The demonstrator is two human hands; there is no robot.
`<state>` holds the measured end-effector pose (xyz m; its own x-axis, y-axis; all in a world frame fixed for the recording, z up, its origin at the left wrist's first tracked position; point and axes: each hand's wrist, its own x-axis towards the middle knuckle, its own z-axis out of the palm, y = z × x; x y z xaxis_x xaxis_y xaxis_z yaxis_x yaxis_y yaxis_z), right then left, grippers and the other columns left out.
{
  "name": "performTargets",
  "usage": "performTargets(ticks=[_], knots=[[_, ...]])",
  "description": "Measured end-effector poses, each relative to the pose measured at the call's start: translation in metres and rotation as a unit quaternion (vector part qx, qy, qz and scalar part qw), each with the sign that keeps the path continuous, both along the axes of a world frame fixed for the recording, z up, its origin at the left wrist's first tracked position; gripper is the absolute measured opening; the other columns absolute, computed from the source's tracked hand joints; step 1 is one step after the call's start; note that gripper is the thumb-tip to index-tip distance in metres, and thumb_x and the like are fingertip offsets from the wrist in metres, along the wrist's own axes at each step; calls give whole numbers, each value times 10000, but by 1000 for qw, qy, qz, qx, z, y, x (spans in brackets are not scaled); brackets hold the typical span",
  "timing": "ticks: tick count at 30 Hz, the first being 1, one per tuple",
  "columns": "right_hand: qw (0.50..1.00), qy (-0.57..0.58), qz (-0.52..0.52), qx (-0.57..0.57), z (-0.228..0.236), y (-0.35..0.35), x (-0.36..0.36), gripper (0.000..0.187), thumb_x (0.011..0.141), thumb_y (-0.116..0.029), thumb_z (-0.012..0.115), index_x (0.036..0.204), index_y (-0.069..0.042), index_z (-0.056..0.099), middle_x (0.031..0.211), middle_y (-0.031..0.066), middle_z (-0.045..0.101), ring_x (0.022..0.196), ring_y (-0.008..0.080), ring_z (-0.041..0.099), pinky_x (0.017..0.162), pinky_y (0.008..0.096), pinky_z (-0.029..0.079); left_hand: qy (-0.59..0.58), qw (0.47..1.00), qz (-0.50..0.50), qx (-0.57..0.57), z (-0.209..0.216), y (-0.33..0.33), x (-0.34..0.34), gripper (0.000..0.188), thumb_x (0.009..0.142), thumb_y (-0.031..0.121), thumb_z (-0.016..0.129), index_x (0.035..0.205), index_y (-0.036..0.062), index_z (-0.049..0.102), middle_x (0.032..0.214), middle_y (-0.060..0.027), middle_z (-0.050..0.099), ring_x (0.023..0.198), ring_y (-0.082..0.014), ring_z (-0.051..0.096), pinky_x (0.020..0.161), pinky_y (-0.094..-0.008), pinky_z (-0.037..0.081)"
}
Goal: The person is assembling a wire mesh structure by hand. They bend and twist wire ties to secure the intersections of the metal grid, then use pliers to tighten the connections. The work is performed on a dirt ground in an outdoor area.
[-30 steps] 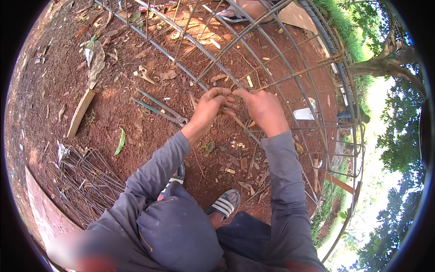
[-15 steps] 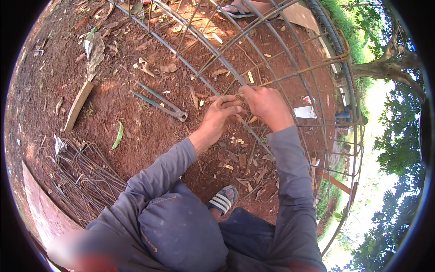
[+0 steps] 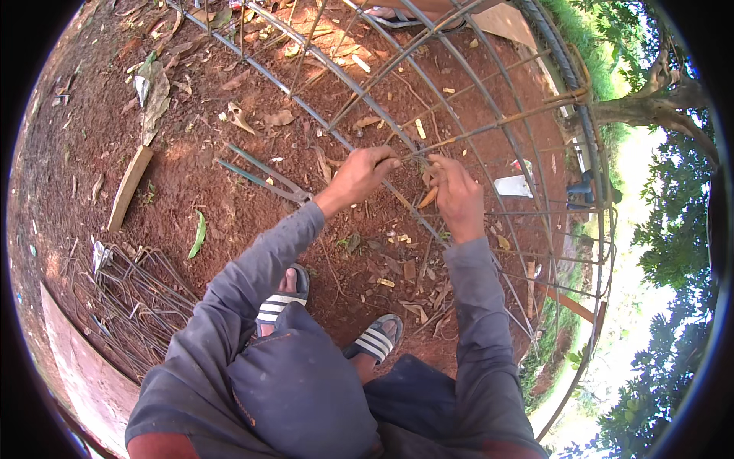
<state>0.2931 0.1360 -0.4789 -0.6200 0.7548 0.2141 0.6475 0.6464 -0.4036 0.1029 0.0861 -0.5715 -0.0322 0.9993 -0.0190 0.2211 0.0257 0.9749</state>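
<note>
My left hand (image 3: 359, 177) is closed, its thumb and fingers pinched at a crossing of the steel rebar cage (image 3: 345, 80). Just right of it my right hand (image 3: 457, 200) has its fingertips pressed together by the same crossing. Whatever is between the fingers of either hand is too small to make out. A thin cross bar (image 3: 501, 122) runs from the right side of the cage to the gap between my hands. Left of my left wrist, long-handled pincers (image 3: 264, 167) with green handles lie on the soil, their jaws close beside my sleeve.
Bent steel rods (image 3: 141, 294) are heaped at lower left by a pale board (image 3: 80, 348). A wooden piece (image 3: 130, 187) lies on the leaf-strewn soil. Another person's sandalled foot (image 3: 390, 15) is beyond the cage; a tree (image 3: 650, 111) stands at right.
My left hand has risen slightly and closed from a looser, spread pose. My right hand has shifted down and right, leaving a gap between the two. My left sandal has come into view.
</note>
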Motion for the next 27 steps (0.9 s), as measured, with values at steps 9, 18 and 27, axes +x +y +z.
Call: performTargets(ticks=[9, 18, 27], knots=[[975, -134, -110, 138, -42, -31, 15, 109, 947, -163, 594, 879, -84, 563, 793, 85, 648, 601, 237, 672, 491, 354, 527, 68, 987, -142, -21, 26, 38, -37, 201, 912, 174, 625, 898, -10, 702, 647, -95, 579, 597, -174, 555, 578, -358, 442], [904, 226, -340, -128, -134, -80, -105, 188, 961, -223, 569, 867, -69, 623, 697, 116, 655, 605, 305, 652, 554, 380, 528, 278, 959, -54, 25, 85, 36, 9, 215, 852, 209, 629, 818, 2, 677, 666, -150, 634, 473, -276, 548, 514, -400, 451], [899, 180, -121, -380, -100, -117, -50, 276, 945, -303, 530, 887, -68, 661, 792, 166, 673, 713, 345, 640, 659, 450, 519, 633, 729, -117, 234, 56, 40, 15, 180, 962, 178, 551, 919, 51, 671, 798, -93, 664, 596, -214, 654, 512, -317, 535]])
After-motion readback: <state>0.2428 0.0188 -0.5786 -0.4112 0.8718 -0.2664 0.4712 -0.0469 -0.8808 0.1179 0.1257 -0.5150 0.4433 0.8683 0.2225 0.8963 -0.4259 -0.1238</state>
